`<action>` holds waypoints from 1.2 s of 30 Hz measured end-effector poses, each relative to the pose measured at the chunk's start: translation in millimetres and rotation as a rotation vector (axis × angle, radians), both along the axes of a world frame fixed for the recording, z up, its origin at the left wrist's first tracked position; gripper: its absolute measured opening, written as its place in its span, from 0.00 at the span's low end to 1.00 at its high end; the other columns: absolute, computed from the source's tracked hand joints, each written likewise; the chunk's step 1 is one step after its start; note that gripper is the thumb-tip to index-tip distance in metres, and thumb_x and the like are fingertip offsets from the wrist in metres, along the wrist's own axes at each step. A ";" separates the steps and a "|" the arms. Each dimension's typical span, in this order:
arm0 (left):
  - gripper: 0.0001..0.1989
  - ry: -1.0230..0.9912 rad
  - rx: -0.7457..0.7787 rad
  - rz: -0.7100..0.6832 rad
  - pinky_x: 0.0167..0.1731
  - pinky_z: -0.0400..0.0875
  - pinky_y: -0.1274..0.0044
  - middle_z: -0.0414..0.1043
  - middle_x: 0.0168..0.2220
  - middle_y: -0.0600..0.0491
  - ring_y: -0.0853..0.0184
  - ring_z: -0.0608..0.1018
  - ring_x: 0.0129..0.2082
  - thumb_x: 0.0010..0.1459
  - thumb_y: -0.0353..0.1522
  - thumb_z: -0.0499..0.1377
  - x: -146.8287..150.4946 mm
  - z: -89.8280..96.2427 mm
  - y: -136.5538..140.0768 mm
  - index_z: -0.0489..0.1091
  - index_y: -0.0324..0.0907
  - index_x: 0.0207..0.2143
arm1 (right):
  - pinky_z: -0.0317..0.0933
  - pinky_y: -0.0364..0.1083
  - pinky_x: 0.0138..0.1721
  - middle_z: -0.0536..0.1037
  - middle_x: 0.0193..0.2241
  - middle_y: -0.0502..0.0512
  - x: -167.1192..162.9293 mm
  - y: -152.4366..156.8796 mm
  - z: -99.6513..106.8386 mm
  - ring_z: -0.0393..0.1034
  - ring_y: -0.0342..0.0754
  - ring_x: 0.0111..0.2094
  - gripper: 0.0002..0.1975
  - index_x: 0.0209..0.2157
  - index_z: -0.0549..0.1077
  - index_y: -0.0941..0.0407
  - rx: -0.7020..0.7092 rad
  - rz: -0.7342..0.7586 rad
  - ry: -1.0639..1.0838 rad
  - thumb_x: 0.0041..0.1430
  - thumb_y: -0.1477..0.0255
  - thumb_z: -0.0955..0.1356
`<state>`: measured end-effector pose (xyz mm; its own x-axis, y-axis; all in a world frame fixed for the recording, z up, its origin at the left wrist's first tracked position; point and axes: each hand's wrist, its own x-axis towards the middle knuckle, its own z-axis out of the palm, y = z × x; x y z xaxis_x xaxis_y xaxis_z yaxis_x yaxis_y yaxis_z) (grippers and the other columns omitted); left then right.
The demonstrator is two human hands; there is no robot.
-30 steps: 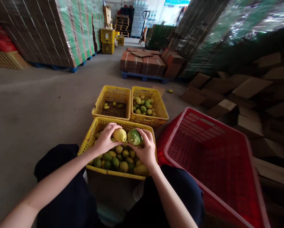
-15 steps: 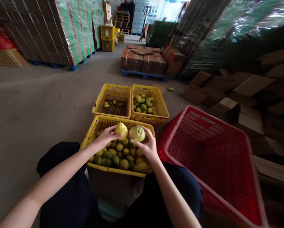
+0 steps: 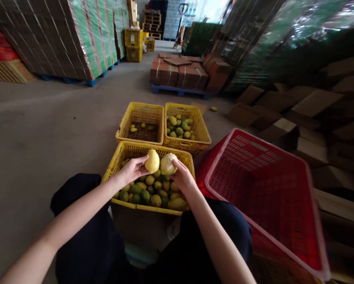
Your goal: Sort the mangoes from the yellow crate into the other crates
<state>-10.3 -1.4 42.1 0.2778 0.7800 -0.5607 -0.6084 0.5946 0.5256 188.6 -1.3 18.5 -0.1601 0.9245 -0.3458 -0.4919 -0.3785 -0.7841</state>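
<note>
Held up side by side over the near yellow crate point(image 3: 117, 201) are two large lemons. My left hand point(image 3: 134, 169) is closed on a smooth yellow lemon point(image 3: 152, 161). In my right hand point(image 3: 182, 176) is a paler, bumpy lemon point(image 3: 167, 164), gripped from its right side. Below them, yellow and green lemons point(image 3: 150, 180) fill the near crate in a loose layer. My hands and wrists hide part of that fruit.
Behind stand two more yellow crates: the left one point(image 3: 125, 122) holds several lemons, the right one point(image 3: 205, 132) more. A large red crate point(image 3: 253, 232) is at my right. Flattened cardboard point(image 3: 309, 104) lies beyond it. Boxes on a blue pallet point(image 3: 179, 92) stand farther back.
Both lemons have been turned in my hands. The right one has shifted slightly left and now shows a different side, with my fingers over its right edge.
</note>
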 end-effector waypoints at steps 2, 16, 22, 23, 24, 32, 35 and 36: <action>0.17 -0.030 -0.023 0.058 0.39 0.79 0.71 0.77 0.39 0.42 0.63 0.81 0.36 0.63 0.27 0.53 1.1 -0.6 0.0 0.66 0.32 0.53 | 0.66 0.43 0.29 0.82 0.32 0.49 -1.0 -0.1 0.2 0.76 0.49 0.34 0.19 0.37 0.76 0.53 0.032 0.007 0.042 0.41 0.64 0.77; 0.14 0.079 -0.055 0.099 0.14 0.66 0.81 0.73 0.23 0.52 0.68 0.74 0.17 0.61 0.39 0.55 5.8 -13.3 2.1 0.71 0.38 0.40 | 0.70 0.48 0.39 0.81 0.30 0.54 -14.7 -3.7 -9.1 0.76 0.49 0.32 0.09 0.36 0.75 0.59 -0.130 0.136 0.283 0.55 0.70 0.66; 0.12 -0.029 -0.120 0.260 0.27 0.78 0.75 0.76 0.27 0.53 0.66 0.79 0.25 0.63 0.32 0.52 9.8 -19.6 4.4 0.69 0.39 0.46 | 0.71 0.53 0.37 0.82 0.33 0.53 -17.8 -2.4 -11.9 0.77 0.52 0.33 0.08 0.38 0.74 0.56 -0.174 0.108 0.341 0.57 0.73 0.64; 0.13 -0.052 -0.136 0.253 0.27 0.78 0.74 0.76 0.28 0.52 0.66 0.79 0.25 0.63 0.32 0.52 10.8 -20.1 4.4 0.69 0.38 0.47 | 0.71 0.53 0.37 0.82 0.32 0.53 -18.0 -1.9 -11.9 0.77 0.52 0.32 0.08 0.37 0.74 0.55 -0.184 0.098 0.341 0.57 0.74 0.64; 0.13 -0.073 -0.150 0.253 0.27 0.79 0.73 0.76 0.28 0.51 0.65 0.80 0.26 0.64 0.31 0.51 11.8 -20.3 4.3 0.69 0.38 0.48 | 0.72 0.54 0.36 0.82 0.31 0.53 -18.3 -1.6 -11.6 0.77 0.52 0.32 0.08 0.37 0.74 0.55 -0.191 0.088 0.339 0.58 0.73 0.64; 0.11 -0.127 -0.167 0.362 0.23 0.78 0.80 0.75 0.27 0.51 0.69 0.79 0.25 0.62 0.34 0.57 13.7 -12.0 -0.7 0.70 0.37 0.43 | 0.72 0.47 0.29 0.82 0.29 0.51 -23.7 -8.4 -3.4 0.76 0.48 0.28 0.05 0.35 0.74 0.54 -0.216 -0.009 0.302 0.54 0.72 0.69; 0.12 -0.102 -0.081 0.264 0.16 0.72 0.84 0.76 0.28 0.49 0.72 0.75 0.19 0.60 0.34 0.57 10.1 -7.6 -3.6 0.71 0.34 0.41 | 0.69 0.46 0.22 0.80 0.25 0.51 -25.2 -8.5 -2.5 0.75 0.49 0.23 0.07 0.33 0.73 0.54 -0.259 -0.014 0.289 0.52 0.67 0.69; 0.14 -0.111 -0.056 0.222 0.15 0.71 0.83 0.76 0.28 0.48 0.72 0.75 0.18 0.61 0.36 0.55 9.1 -6.5 -4.7 0.72 0.33 0.41 | 0.68 0.46 0.20 0.80 0.24 0.51 -25.2 -7.9 -2.5 0.74 0.50 0.22 0.09 0.32 0.72 0.54 -0.271 -0.018 0.295 0.52 0.65 0.69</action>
<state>-1.2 -6.0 35.6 0.1658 0.7972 -0.5805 -0.7796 0.4665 0.4178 163.3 -9.1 16.0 -0.2733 0.8096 -0.5195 -0.6896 -0.5414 -0.4810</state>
